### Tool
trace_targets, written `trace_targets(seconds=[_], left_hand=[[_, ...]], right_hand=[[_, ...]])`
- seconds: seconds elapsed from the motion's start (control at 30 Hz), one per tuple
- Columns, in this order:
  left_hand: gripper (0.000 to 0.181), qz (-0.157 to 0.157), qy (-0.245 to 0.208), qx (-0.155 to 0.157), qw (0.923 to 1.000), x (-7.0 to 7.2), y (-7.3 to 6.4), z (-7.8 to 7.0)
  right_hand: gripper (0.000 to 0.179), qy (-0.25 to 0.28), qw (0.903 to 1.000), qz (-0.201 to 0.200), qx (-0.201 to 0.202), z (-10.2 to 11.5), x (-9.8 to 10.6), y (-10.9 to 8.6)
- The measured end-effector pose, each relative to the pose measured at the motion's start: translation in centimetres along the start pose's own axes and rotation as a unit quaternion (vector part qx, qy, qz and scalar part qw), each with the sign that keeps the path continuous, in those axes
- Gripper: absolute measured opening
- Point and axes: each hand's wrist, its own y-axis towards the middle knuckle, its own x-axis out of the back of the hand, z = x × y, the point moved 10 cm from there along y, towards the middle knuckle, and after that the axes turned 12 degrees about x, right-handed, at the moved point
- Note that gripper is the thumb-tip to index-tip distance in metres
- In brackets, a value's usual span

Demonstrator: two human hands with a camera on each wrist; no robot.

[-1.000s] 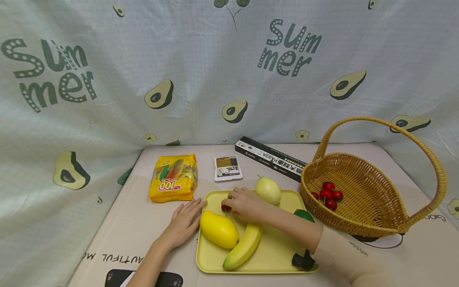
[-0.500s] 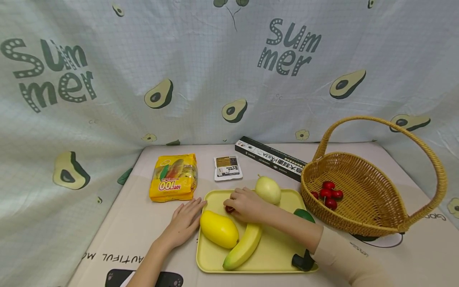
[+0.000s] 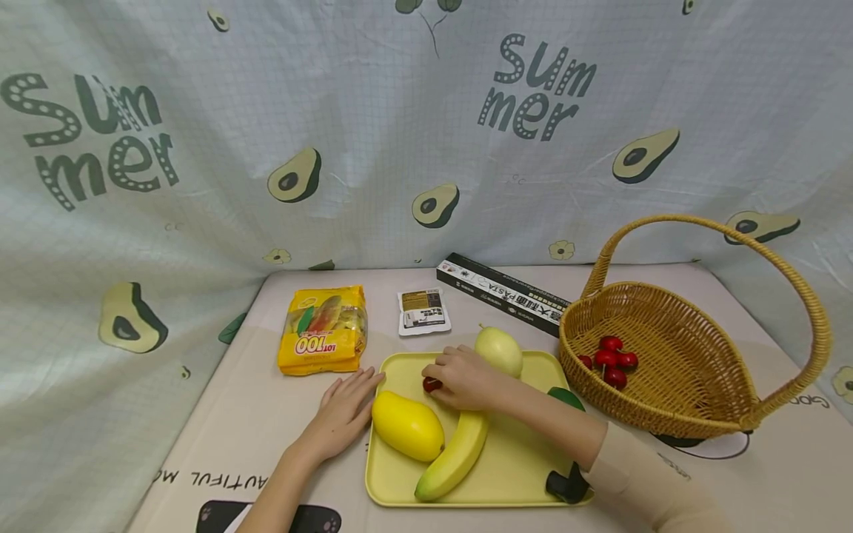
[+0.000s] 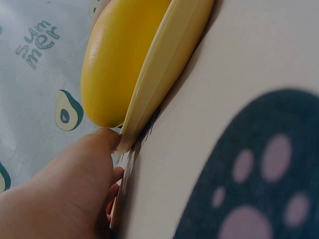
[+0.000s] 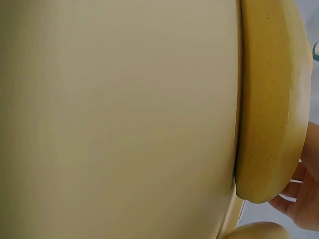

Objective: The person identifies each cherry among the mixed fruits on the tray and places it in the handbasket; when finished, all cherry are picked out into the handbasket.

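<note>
On the yellow tray [image 3: 513, 474], my right hand [image 3: 461, 379] pinches a dark red cherry [image 3: 431, 384] between thumb and fingers, near the tray's far side. A yellow mango [image 3: 408, 426] lies at the tray's left, and a banana [image 3: 456, 457] slants beside it, below the right hand. Just behind that hand sits a pale green round fruit with a short stem [image 3: 500, 352]. My left hand [image 3: 342, 416] lies flat on the table with its fingers straight, touching the tray's left rim; the left wrist view shows its thumb [image 4: 107, 139] at the rim by the mango.
A wicker basket [image 3: 656, 414] with a tall handle holds several cherries [image 3: 606, 359] at right. Behind the tray lie a long black pasta box [image 3: 503, 292] and a small sachet [image 3: 423, 312]. A yellow candy bag [image 3: 323, 330] lies at left. A green thing [image 3: 566, 398] shows partly behind the right forearm.
My right hand and the cherry have shifted slightly to the right, away from the tray's left side. My left hand stays where it was.
</note>
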Motion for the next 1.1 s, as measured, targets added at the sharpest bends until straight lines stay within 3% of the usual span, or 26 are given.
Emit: trace_targets(seconds=[1.1], left_hand=[[0.046, -0.005, -0.005, -0.006, 1.0, 0.1, -0.1, -0.1]], right_hand=[[0.024, 0.043, 0.9959, -0.059, -0.053, -1.3, 3.8, -2.9]])
